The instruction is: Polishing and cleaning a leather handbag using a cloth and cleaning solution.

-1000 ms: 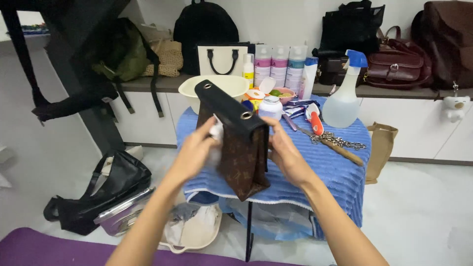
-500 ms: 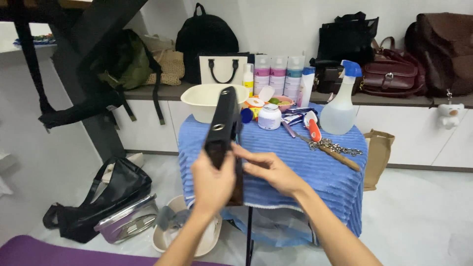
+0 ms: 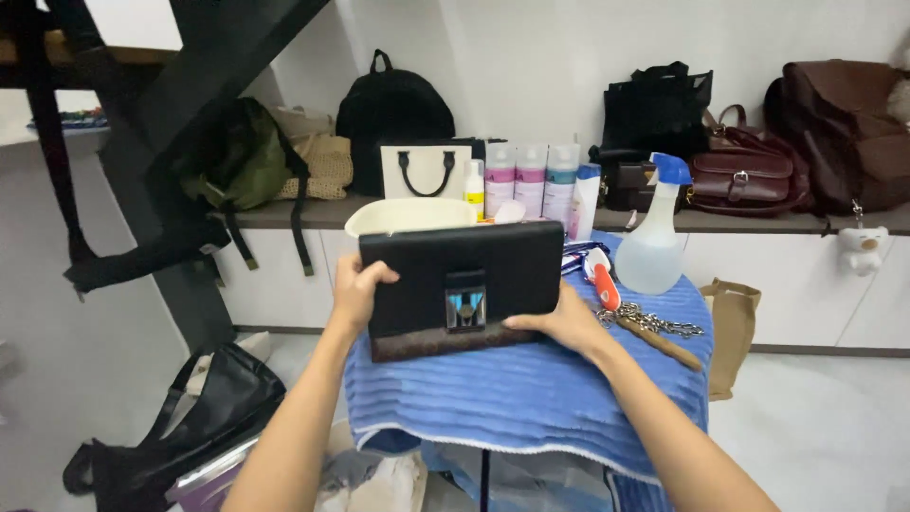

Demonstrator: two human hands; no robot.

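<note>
Both hands grip a flat black leather clutch (image 3: 462,287): left hand (image 3: 357,289) closed on its end, right hand (image 3: 561,322) underneath; spray bottle (image 3: 654,237) and chain (image 3: 649,320) occupy the blue ribbed towel's (image 3: 531,393) right edge.

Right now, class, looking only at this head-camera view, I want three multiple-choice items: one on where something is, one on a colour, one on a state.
1. Where does the spray bottle stand?
A. To the right of the black handbag, on the blue towel
B. On the floor by the stairs
C. Inside the cream basin

2. What colour is the spray bottle's trigger head?
A. Red
B. Blue
C. Green

3. How is the black handbag held?
A. Lying untouched on the towel
B. Hanging by a strap from one hand
C. Gripped at both ends, flap closed and facing the camera

Answers: 1 A, the bottle rises from the towel's right side. 2 B, its top is plainly blue. 3 C, the left hand grips one end and the right hand the other, with the clasp in the middle.
</note>
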